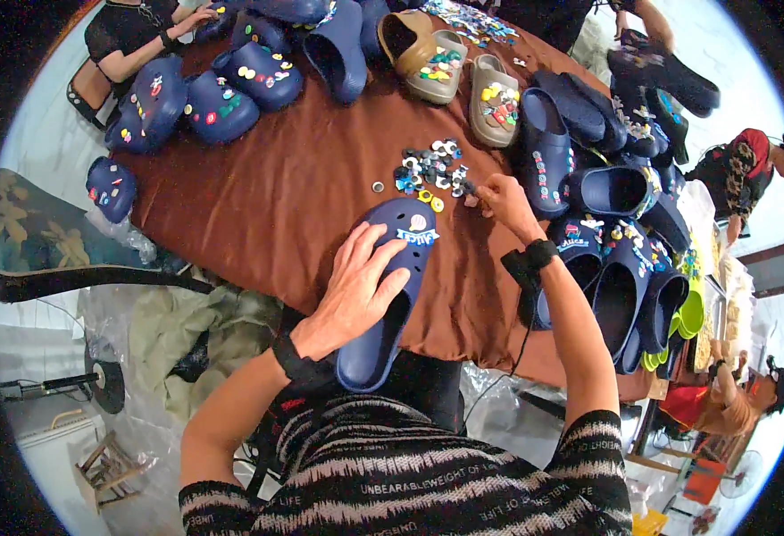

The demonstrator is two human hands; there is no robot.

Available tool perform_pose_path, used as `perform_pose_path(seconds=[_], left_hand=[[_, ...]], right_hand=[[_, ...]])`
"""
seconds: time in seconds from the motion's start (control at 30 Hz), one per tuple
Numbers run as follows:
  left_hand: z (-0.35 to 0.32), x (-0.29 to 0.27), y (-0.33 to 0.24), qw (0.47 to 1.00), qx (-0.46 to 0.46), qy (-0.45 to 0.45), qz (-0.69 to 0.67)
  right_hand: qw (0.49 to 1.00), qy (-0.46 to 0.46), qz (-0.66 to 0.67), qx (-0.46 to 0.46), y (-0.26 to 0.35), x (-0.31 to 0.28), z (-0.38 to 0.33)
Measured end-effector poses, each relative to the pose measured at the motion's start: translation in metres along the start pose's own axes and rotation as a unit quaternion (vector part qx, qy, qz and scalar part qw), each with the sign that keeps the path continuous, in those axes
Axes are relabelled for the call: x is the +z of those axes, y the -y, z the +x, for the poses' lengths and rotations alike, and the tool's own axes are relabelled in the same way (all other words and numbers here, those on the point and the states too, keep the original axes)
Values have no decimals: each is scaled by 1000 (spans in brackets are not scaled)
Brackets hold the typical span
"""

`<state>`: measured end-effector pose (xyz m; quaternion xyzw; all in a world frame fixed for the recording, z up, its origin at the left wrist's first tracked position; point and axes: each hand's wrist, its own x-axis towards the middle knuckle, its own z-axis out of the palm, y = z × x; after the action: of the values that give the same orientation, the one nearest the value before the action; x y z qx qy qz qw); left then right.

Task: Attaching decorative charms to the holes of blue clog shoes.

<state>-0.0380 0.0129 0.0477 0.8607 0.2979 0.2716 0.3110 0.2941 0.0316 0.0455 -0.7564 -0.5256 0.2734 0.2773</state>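
Note:
A navy blue clog (390, 295) lies toe-away on the brown tablecloth (303, 192), with two small charms pressed into its toe. My left hand (354, 290) rests flat on the clog's side, fingers spread over it. My right hand (497, 198) reaches to the edge of a small heap of loose shoe charms (429, 168) and pinches a dark charm between fingertips. Both wrists wear black bands.
Several decorated navy clogs (222, 98) crowd the table's far left; tan clogs (463, 76) sit at the back, and stacked navy clogs (620, 268) fill the right edge. Another person's hand (197, 16) works at the far left corner. Other people sit at right.

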Motion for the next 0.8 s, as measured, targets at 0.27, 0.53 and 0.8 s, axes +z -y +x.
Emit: perform_pose_path(seconds=[0.27, 0.53, 0.8], left_hand=[[-14, 0, 6, 999, -36, 2, -39], [-14, 6, 3, 999, -20, -14, -47], [-14, 5, 2, 998, -6, -44, -52]], right_hand=[[982, 67, -118, -135, 36, 40, -7], [976, 15, -173, -130, 24, 46, -3], [985, 98, 134, -48, 33, 33, -2]])
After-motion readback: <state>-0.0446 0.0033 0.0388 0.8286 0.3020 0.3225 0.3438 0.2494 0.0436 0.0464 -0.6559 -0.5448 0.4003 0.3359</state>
